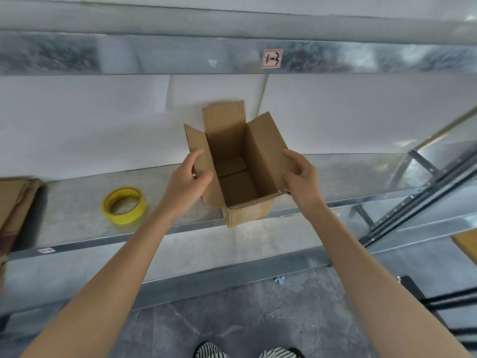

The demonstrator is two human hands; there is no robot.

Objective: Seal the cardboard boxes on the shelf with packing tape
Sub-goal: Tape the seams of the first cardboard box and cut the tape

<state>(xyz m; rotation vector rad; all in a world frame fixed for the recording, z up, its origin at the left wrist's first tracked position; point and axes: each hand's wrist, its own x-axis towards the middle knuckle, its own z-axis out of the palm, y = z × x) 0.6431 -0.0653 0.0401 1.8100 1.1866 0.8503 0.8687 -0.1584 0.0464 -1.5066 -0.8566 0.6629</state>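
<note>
On the shelf (pixel 77 215), the box (pixel 233 187) is grasped: its left flap (pixel 196 139) by the curled left fingers (pixel 197 154), its right flap (pixel 268 146) by the curled right fingers (pixel 291 155). Tape (pixel 126 218) lies near.

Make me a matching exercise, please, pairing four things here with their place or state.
1. open brown cardboard box
2. yellow roll of packing tape
3. left hand
4. red-framed white label

A. stuck on the upper metal beam
B. holding the box's left flap
C. lying flat on the grey metal shelf, left of the box
D. standing at the shelf's front edge, flaps up

Pairs: 1-D, 2-C, 3-B, 4-A
</note>
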